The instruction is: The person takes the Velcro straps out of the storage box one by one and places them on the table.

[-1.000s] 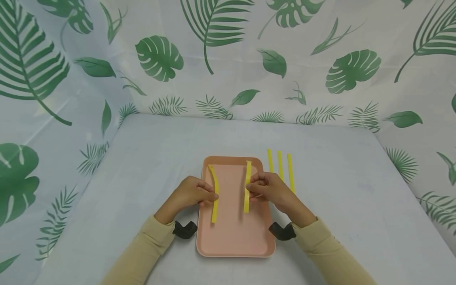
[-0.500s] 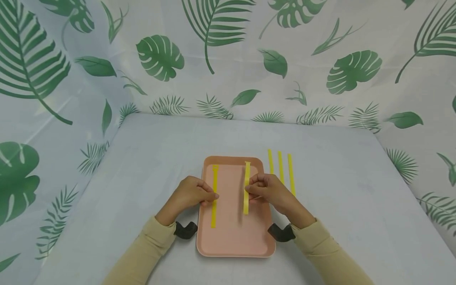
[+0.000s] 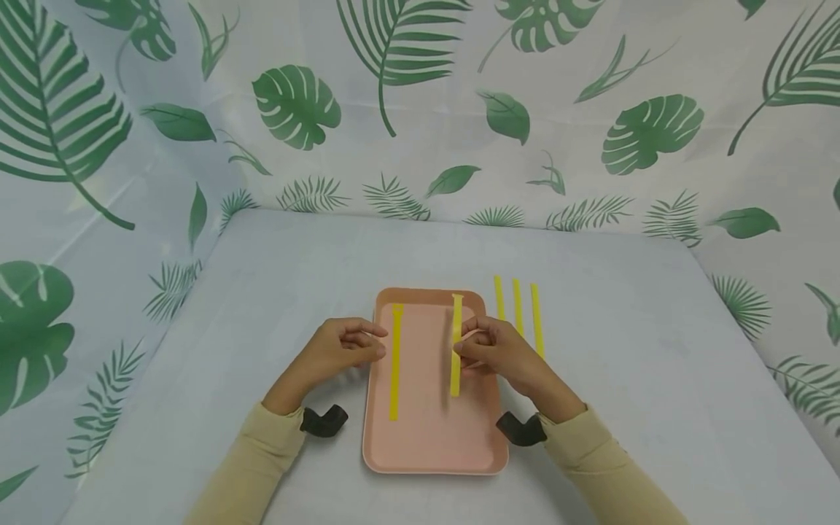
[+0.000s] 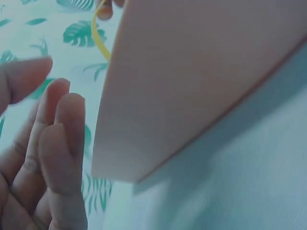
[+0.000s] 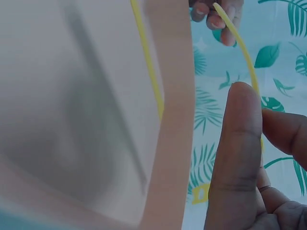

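Note:
A pink tray [image 3: 433, 441] lies on the table between both hands. Along its left side rests a flat yellow strap [image 3: 395, 372] with a wider, slotted end at the far side. My left hand [image 3: 335, 354] hovers over the tray's left rim, just apart from that strap, fingers loosely bent and nothing between them. Over the tray's right side, my right hand [image 3: 502, 350] pinches a second yellow strap [image 3: 456, 379] between thumb and fingers. In the right wrist view this held strap [image 5: 245, 50] curves up above the rim, its slotted end [image 5: 200, 193] partly behind the fingers.
Three more yellow straps [image 3: 518, 306] lie side by side on the white table [image 3: 630, 350], right of the tray, their near ends partly behind the right hand. Leaf-patterned cloth [image 3: 420, 146] hangs at the back and sides. Dark wrist mounts [image 3: 521, 429] stick out near the tray.
The left-hand strap, bowed and held a second ago, now lies flat in the tray. My left hand has let go and moved left. The right hand keeps its strap, nearly in place.

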Available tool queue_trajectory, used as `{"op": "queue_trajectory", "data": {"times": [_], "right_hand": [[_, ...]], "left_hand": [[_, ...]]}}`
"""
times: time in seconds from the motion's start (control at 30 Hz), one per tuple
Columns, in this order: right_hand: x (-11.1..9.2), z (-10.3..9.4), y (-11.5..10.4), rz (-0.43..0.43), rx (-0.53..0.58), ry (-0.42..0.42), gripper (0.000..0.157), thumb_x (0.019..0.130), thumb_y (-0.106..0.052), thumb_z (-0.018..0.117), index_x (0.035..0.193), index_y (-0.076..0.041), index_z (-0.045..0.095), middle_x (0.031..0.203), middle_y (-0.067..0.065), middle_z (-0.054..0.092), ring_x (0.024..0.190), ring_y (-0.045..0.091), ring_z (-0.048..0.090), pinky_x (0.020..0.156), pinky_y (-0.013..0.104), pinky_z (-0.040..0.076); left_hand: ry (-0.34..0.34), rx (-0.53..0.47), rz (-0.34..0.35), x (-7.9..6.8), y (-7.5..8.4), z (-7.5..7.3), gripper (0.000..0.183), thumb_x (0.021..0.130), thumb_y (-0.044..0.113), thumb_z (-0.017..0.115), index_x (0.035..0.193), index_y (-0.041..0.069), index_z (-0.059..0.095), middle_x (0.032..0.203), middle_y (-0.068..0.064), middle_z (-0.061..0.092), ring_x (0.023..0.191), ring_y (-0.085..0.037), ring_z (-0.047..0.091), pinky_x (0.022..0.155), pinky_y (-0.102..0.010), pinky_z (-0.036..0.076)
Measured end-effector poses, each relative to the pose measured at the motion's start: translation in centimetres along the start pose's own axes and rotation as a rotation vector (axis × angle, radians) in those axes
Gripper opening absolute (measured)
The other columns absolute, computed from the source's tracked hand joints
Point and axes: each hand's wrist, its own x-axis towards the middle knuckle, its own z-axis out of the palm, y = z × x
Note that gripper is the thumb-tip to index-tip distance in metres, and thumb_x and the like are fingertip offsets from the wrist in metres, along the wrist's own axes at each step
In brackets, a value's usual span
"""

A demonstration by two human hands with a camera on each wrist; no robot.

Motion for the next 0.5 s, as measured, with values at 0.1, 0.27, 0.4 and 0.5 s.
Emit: {"op": "queue_trajectory", "data": {"times": [0.1, 0.27, 0.4, 0.5], "right_hand": [[-0.2, -0.2, 0.0, -0.024, -0.008, -0.005, 0.023, 0.103, 0.003, 0.066, 0.122, 0.01, 0.054, 0.091, 0.002, 0.073, 0.082, 0.013, 0.073, 0.078, 0.033, 0.068], [-0.6, -0.6, 0.0, -0.055, -0.004, -0.013, 0.023, 0.104, 0.003, 0.065, 0.122, 0.01, 0.052, 0.091, 0.001, 0.072, 0.083, 0.013, 0.072, 0.079, 0.033, 0.068], [-1.0, -0.8, -0.2, -0.08, -0.007, -0.017, 0.023, 0.103, 0.003, 0.065, 0.12, 0.008, 0.052, 0.092, 0.002, 0.068, 0.083, 0.013, 0.07, 0.079, 0.033, 0.068], [-1.2, -0.9, -0.3, -0.1, -0.011, -0.015, 0.022, 0.103, 0.004, 0.065, 0.119, 0.008, 0.052, 0.093, 0.002, 0.066, 0.083, 0.013, 0.069, 0.078, 0.033, 0.068]], "left_hand": [[-0.013, 0.034, 0.065, -0.1, -0.3, -0.7, 0.037, 0.095, 0.01, 0.082, 0.128, -0.004, 0.074, 0.112, -0.01, 0.077, 0.096, -0.022, 0.07, 0.082, -0.027, 0.059], [-0.035, 0.024, 0.087, 0.0, -1.2, -1.4, 0.039, 0.094, 0.005, 0.081, 0.13, -0.006, 0.072, 0.129, -0.019, 0.072, 0.108, -0.023, 0.067, 0.09, -0.027, 0.059], [-0.062, -0.023, 0.071, 0.1, -2.1, -1.4, 0.047, 0.091, 0.003, 0.084, 0.134, -0.008, 0.069, 0.135, -0.023, 0.068, 0.115, -0.029, 0.068, 0.093, -0.026, 0.061], [-0.083, -0.037, 0.059, 0.1, -2.6, -1.4, 0.052, 0.09, 0.003, 0.085, 0.138, -0.008, 0.066, 0.139, -0.024, 0.066, 0.118, -0.032, 0.068, 0.093, -0.025, 0.06]]}}
